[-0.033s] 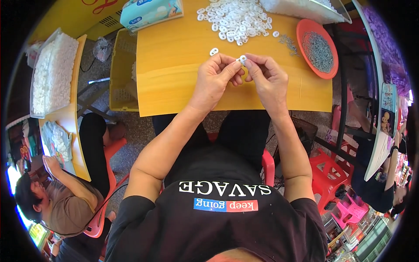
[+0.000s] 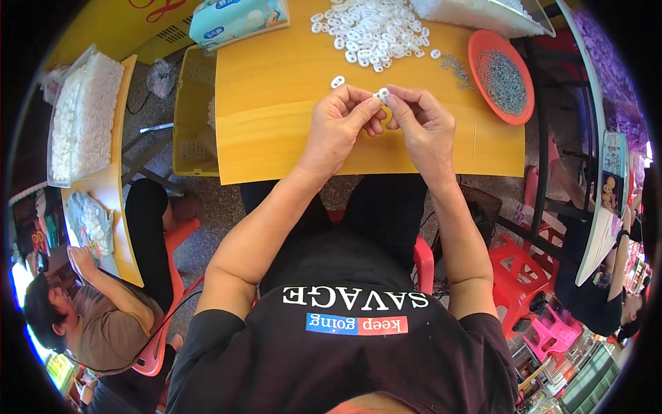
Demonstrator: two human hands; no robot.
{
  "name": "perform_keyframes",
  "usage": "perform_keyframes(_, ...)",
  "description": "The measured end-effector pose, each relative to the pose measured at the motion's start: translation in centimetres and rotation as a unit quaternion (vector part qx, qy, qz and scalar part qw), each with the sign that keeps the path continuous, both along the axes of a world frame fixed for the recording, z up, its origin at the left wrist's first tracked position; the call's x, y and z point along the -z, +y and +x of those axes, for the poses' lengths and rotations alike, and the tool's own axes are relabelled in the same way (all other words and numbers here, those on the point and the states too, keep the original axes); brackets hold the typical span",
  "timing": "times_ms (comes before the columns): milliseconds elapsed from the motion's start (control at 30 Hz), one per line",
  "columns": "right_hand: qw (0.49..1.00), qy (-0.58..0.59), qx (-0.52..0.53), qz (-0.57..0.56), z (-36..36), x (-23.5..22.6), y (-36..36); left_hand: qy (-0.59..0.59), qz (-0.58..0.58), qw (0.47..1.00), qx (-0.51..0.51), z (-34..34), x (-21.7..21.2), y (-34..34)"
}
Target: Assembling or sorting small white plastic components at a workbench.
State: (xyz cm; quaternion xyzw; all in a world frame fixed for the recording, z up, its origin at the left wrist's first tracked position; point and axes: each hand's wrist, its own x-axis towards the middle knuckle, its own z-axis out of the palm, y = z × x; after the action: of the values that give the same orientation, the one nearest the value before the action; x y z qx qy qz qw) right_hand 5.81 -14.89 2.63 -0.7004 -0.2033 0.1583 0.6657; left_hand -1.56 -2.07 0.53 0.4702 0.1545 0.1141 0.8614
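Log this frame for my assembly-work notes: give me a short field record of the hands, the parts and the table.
left hand: pinches a small white ring part at its fingertips
right hand: meets the left at the same part
table: orange-yellow top
white rings pile: heaped at the far edge
loose ring: lies alone, near the left hand
orange dish: far right, holds small grey metal pieces
tissue pack: far left corner
nearby person: seated at the next table, lower left
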Motion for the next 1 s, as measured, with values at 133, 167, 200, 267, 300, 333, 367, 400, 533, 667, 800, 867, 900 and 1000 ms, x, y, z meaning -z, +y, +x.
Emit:
perform_keyframes(133, 1.0, 0.016, 0.002, 0.017, -0.3, 0.2, 0.1, -0.002, 0.011, 1.0, 0.009, 0.0, 0.0, 0.1)
perform_keyframes(167, 1.0, 0.024, 0.004, 0.019, -0.3, 0.0, 0.1, -0.003, 0.018, 1.0, 0.008, 0.0, 0.0, 0.2)
perform_keyframes(200, 0.999, 0.031, 0.006, 0.02, -0.3, -0.2, 0.1, -0.003, 0.019, 1.0, 0.008, -0.1, 0.1, 0.2)
perform_keyframes(267, 0.998, 0.053, -0.011, 0.041, 0.1, 0.0, -0.3, -0.019, 0.035, 0.999, 0.013, -0.1, -0.1, 0.1)
perform_keyframes(300, 0.995, 0.077, -0.029, 0.061, 0.2, 0.0, -0.4, -0.021, 0.036, 0.999, 0.014, -0.3, -0.2, 0.0)
perform_keyframes(333, 0.995, 0.076, -0.029, 0.062, 0.2, -0.2, -0.5, -0.034, 0.048, 0.998, 0.003, -0.7, -0.6, -0.2)
perform_keyframes(367, 0.984, 0.133, -0.054, 0.104, 0.1, -0.4, -0.6, -0.047, 0.059, 0.997, -0.007, -1.1, -0.9, -0.4)
perform_keyframes(400, 0.968, 0.19, -0.079, 0.146, 0.0, -0.6, -0.7, -0.049, 0.06, 0.997, -0.006, -1.3, -1.2, -0.6)
perform_keyframes(533, 0.94, 0.24, -0.141, 0.197, -0.6, -1.6, -0.5, -0.143, 0.109, 0.983, 0.027, -2.2, -1.6, -0.2)
perform_keyframes(667, 0.904, 0.317, -0.173, 0.23, -2.0, -1.7, 0.1, -0.147, 0.077, 0.984, 0.057, -3.5, -1.2, 0.0)
perform_keyframes(800, 0.886, 0.347, -0.188, 0.244, -3.1, -1.6, 0.9, -0.145, 0.057, 0.987, 0.029, -4.6, -0.6, 0.4)
perform_keyframes(867, 0.885, 0.347, -0.191, 0.244, -3.3, -1.7, 1.2, -0.151, 0.054, 0.987, 0.028, -4.8, -0.8, 0.8)
perform_keyframes(900, 0.891, 0.338, -0.186, 0.237, -3.4, -1.7, 1.4, -0.156, 0.05, 0.986, 0.028, -4.8, -0.8, 1.0)
perform_keyframes(1000, 0.895, 0.33, -0.185, 0.235, -3.6, -1.9, 2.0, -0.15, 0.043, 0.988, 0.016, -4.9, -0.5, 1.3)
